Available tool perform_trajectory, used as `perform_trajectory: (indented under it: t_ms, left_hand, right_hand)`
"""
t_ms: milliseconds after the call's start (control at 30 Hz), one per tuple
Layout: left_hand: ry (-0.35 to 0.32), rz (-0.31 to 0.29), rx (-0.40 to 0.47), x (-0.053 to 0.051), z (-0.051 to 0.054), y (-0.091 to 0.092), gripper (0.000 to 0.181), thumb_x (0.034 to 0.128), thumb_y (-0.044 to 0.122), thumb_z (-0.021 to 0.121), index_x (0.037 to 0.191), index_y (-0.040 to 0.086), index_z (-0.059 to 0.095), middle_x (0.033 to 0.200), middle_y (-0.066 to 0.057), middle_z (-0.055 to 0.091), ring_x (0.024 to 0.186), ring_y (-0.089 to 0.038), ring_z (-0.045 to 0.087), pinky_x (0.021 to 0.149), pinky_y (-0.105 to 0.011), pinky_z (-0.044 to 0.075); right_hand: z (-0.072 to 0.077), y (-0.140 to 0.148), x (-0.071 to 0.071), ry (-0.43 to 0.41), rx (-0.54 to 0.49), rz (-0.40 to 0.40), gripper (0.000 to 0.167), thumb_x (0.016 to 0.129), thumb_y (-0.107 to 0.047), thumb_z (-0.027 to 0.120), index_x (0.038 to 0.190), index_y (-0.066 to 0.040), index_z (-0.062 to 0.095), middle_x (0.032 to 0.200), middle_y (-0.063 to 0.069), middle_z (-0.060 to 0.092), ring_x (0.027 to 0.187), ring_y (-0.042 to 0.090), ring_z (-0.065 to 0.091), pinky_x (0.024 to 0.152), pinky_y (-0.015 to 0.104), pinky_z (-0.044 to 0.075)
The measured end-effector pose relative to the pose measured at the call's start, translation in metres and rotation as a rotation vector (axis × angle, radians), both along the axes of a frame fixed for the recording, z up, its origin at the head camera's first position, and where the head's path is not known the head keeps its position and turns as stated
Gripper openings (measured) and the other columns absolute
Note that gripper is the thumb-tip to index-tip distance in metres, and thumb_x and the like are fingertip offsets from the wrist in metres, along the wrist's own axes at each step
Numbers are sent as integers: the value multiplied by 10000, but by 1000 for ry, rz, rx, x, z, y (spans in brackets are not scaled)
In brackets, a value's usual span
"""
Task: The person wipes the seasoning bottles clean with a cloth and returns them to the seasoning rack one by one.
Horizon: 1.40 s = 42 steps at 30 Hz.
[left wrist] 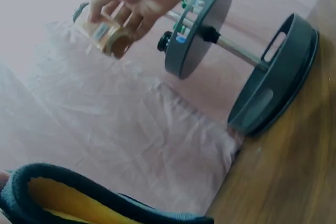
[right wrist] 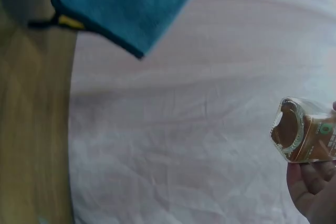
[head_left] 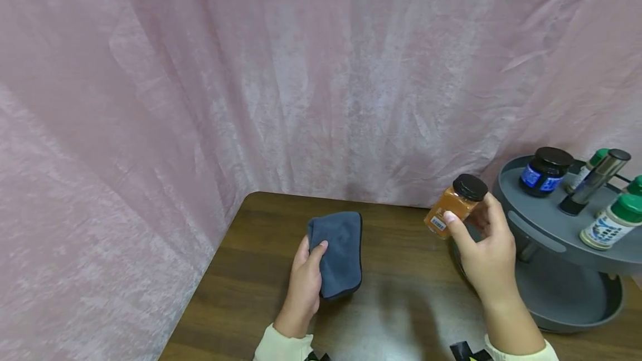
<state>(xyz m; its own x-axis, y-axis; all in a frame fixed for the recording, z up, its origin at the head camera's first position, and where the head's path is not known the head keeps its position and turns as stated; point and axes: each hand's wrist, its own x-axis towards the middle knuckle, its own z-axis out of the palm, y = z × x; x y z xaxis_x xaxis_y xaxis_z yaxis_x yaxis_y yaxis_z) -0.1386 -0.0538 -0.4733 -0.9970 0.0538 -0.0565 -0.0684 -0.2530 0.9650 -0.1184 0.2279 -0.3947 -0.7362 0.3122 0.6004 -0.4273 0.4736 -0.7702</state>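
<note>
My left hand (head_left: 304,283) grips a folded grey-blue cloth (head_left: 342,255) above the table, thumb on its face. A dark border runs along the cloth's edge, and its yellow inner side shows in the left wrist view. To the right, my right hand (head_left: 489,249) holds a clear spice jar (head_left: 450,208) with orange-brown powder and a black lid (head_left: 470,187). The jar is tilted, lid toward the upper right, and is raised off the table beside the two-tier rack. In the right wrist view the jar's base (right wrist: 287,127) faces the camera.
A grey two-tier round rack (head_left: 536,238) stands at the right. On its upper tier are a black-lidded dark jar (head_left: 545,171), a tall bottle with a dark cap (head_left: 595,181) and several green-capped bottles (head_left: 613,222). A pink curtain (head_left: 321,82) hangs behind the wooden table (head_left: 251,244).
</note>
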Motion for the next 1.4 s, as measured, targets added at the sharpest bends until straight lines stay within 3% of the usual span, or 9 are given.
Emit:
perform_trajectory:
  t_ms: [333,533,900,1033,1167,1267,1333,1400]
  left_hand:
    - [45,41,-93,-10,1,-28,406,1056,180,482,1459,134,476,1456,-75,537,1278,-214,540,1038,-298,454]
    - [45,67,-137,-14,-5,-42,391,1058,158,479,1447,127,493,1441,-92,555,1274,-233,553,1015,-290,476]
    - [36,112,-298,-15,-17,-63,344,1052,138,493,1391,133,553,1346,-117,614,1174,-242,592,944,-314,501]
    - [33,127,-330,-16,-23,-72,356,1058,152,490,1410,138,541,1364,-120,612,1195,-263,593,959,-345,501]
    - [53,91,-386,-19,-25,-81,388,1061,179,499,1448,166,520,1429,-120,582,1259,-302,576,1024,-425,483]
    - [63,60,-470,-20,-27,-86,407,1056,201,519,1463,192,520,1455,-116,571,1294,-311,562,1063,-485,461]
    - [56,44,-519,-20,-29,-87,414,1049,203,533,1463,207,526,1458,-113,572,1308,-312,554,1078,-509,451]
    - [39,25,-564,-20,-31,-87,414,1042,211,547,1455,239,538,1454,-105,579,1306,-316,559,1059,-528,466]
  right_hand:
    - [24,34,-4,-9,3,-101,567,908,-28,717,1427,-153,528,1169,-191,589,1022,-20,596,885,74,439]
    - [35,58,-5,-76,40,-205,551,944,-129,699,1449,-211,494,1177,-256,527,1036,-74,552,879,67,411]
    - [41,95,-7,-187,104,-355,556,990,-272,643,1495,-316,413,1137,-304,467,1001,-142,455,869,116,356]
    - [41,106,-11,-302,125,-440,580,988,-367,622,1510,-358,368,1254,-75,623,959,-182,392,831,113,327]
    - [42,115,-14,-414,173,-481,638,984,-411,607,1547,-300,327,1360,166,622,860,-198,351,738,95,320]
    - [42,121,-14,-476,234,-472,691,992,-395,593,1574,-171,296,1331,226,612,825,-83,411,627,94,305]
    - [42,123,-13,-515,279,-456,732,998,-378,584,1583,-86,256,1360,281,578,899,114,566,593,117,283]
    - [42,126,-13,-548,318,-438,765,1002,-359,579,1585,-22,216,1380,342,538,1017,363,593,578,132,269]
